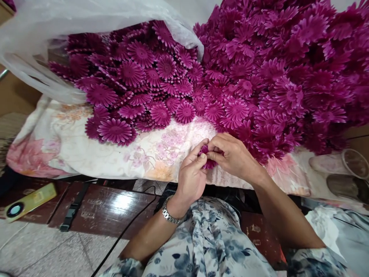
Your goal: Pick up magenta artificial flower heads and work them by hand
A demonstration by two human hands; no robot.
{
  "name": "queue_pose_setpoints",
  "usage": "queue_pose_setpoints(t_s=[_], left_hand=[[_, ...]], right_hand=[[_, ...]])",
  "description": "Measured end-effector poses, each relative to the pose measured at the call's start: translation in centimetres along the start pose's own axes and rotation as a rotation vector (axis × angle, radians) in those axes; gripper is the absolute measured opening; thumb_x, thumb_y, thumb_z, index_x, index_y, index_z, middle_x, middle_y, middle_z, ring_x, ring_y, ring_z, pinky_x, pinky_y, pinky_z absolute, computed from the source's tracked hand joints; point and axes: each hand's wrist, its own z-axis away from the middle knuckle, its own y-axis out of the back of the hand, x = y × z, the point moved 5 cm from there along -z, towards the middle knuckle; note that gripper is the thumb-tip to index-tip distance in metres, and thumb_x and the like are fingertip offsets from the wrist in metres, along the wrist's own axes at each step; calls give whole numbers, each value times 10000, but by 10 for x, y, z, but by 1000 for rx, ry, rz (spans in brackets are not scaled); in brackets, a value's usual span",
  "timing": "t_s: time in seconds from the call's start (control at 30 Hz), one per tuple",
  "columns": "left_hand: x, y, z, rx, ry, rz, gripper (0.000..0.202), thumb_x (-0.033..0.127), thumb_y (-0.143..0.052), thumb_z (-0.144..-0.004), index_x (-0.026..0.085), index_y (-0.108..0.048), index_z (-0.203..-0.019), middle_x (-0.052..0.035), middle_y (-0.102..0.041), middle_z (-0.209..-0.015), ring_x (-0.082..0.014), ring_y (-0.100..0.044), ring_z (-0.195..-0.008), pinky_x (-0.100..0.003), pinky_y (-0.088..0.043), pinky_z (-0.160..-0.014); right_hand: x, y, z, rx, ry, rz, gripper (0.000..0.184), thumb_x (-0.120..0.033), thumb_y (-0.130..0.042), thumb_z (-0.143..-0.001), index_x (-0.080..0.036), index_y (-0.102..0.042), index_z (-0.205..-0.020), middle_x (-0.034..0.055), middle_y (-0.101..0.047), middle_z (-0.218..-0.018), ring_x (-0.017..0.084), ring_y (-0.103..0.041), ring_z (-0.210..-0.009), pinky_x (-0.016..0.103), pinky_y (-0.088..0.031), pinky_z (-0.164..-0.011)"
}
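My left hand (pixel 192 173), with a metal watch (pixel 168 215) on its wrist, grips a magenta artificial flower (pixel 210 164) between thumb and fingers. The fingertips of my right hand (pixel 230 156) are pinched together at the same flower's upper right side, touching it. My fingers hide much of the flower, and whether the right fingertips hold anything else is not visible. Just beyond my hands spreads a large heap of magenta flower heads (pixel 236 109). Stacked flower heads (pixel 131 73) of the same colour spill out of a clear plastic bag (pixel 31 50) at the left.
A floral cloth (pixel 155 154) covers the work surface. Two clear cups (pixel 356 163) lie at its right end. A yellow phone (pixel 31 202) and a black buckled strap (pixel 72 211) rest on the dark wooden bench (pixel 100 207). A black cable (pixel 127 231) runs across it.
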Motion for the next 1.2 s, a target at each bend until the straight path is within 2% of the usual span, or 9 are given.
queue_pose_setpoints(t_s=[0.13, 0.3, 0.37, 0.43, 0.53, 0.6, 0.8, 0.97, 1.2], left_hand=[[-1, -1, 0, -22, -29, -31, 313, 171, -652, -738, 170, -681, -1050, -61, -698, -992, -158, -631, -905, -267, -458, -855], [0, 2, 0, -4, -21, -29, 343, 178, -688, -710, 171, -677, -1054, -52, -722, -867, -144, -640, -807, -267, -472, -812], [1, 3, 0, 16, -9, -20, 345, 163, -677, -710, 166, -674, -1055, -49, -722, -855, -137, -640, -808, -252, -472, -810], [3, 3, -1, 22, -4, -15, 340, 158, -655, -727, 164, -668, -1067, -50, -718, -866, -133, -639, -813, -239, -473, -793], [3, 1, -2, 15, -1, -19, 303, 152, -610, -759, 174, -675, -1054, -50, -706, -898, -131, -632, -809, -234, -477, -766], [1, 0, -1, 19, 1, -20, 289, 141, -596, -758, 179, -688, -1029, -49, -694, -924, -138, -627, -835, -238, -477, -778], [-2, 0, -1, 0, -19, -34, 302, 162, -657, -718, 186, -699, -1017, -40, -681, -996, -129, -602, -910, -226, -452, -860], [0, 3, -2, 18, -50, -34, 318, 171, -689, -693, 193, -702, -1010, -29, -696, -969, -110, -607, -853, -205, -462, -810], [4, 5, -2, 6, -65, -20, 322, 185, -714, -680, 181, -699, -1002, -32, -713, -873, -120, -630, -797, -213, -469, -769]], right_hand=[[7, 10, -6, 75, 10, 163, 159, -129, -520, -863, -192, -496, -719, 14, -553, -704, 143, -475, -686, 284, -394, -670], [30, 68, -19, 473, -228, 632, 131, -240, -506, -892, -183, -581, -802, 80, -579, -797, 213, -492, -801, 390, -380, -761], [31, 78, -18, 516, -258, 643, 102, -278, -584, -852, -185, -599, -891, 98, -591, -905, 239, -501, -884, 413, -379, -789], [25, 68, -16, 401, -194, 492, 134, -288, -628, -822, -195, -596, -913, 79, -597, -909, 224, -515, -878, 386, -398, -778], [10, 27, -8, 71, -75, 168, 87, -245, -638, -810, -198, -566, -821, 20, -580, -780, 161, -518, -753, 300, -414, -701], [4, 6, -2, -8, -53, 43, 113, -176, -628, -805, -193, -524, -764, -5, -558, -734, 135, -499, -706, 271, -400, -685], [6, 1, -2, 7, -23, 18, 156, -121, -501, -867, -190, -481, -728, -2, -542, -709, 132, -468, -692, 264, -369, -684], [2, 3, -4, 1, -37, 138, 144, -102, -432, -872, -185, -481, -764, 27, -535, -710, 161, -466, -696, 286, -369, -686], [3, 4, 0, -1, -79, 46, 150, -173, -394, -919, -182, -488, -802, 50, -559, -777, 170, -507, -760, 297, -400, -729]])
